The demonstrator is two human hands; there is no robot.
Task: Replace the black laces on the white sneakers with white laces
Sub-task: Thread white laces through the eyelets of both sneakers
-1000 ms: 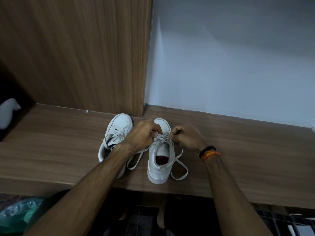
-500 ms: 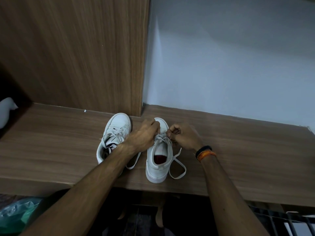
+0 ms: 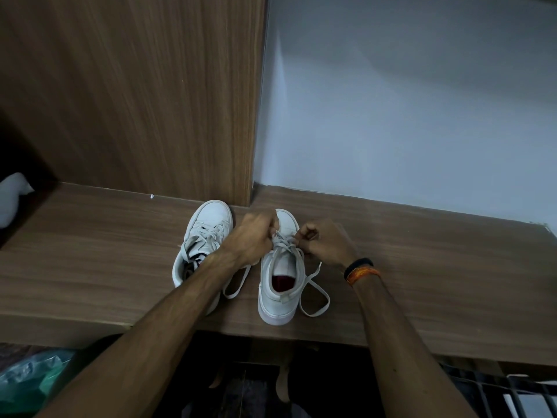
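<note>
Two white sneakers stand side by side on a wooden shelf (image 3: 422,267), toes toward the wall. The left sneaker (image 3: 208,233) carries a white lace, and something dark shows in its opening. The right sneaker (image 3: 278,294) has a red insole and a white lace (image 3: 316,294) whose loose ends loop onto the shelf on both sides. My left hand (image 3: 253,236) pinches the lace at the sneaker's left eyelets. My right hand (image 3: 325,239), with a black and an orange band at the wrist, pinches the lace on the right side. No black lace can be made out.
A wood panel (image 3: 135,101) and a pale wall (image 3: 407,101) rise right behind the shoes. A white object (image 3: 12,197) lies at the far left. Below the shelf edge are a green plastic bag (image 3: 27,384) and a dark grate (image 3: 497,393).
Both hands stay on the right sneaker's lace, with only small finger movements near the toe. The view has drifted slightly.
</note>
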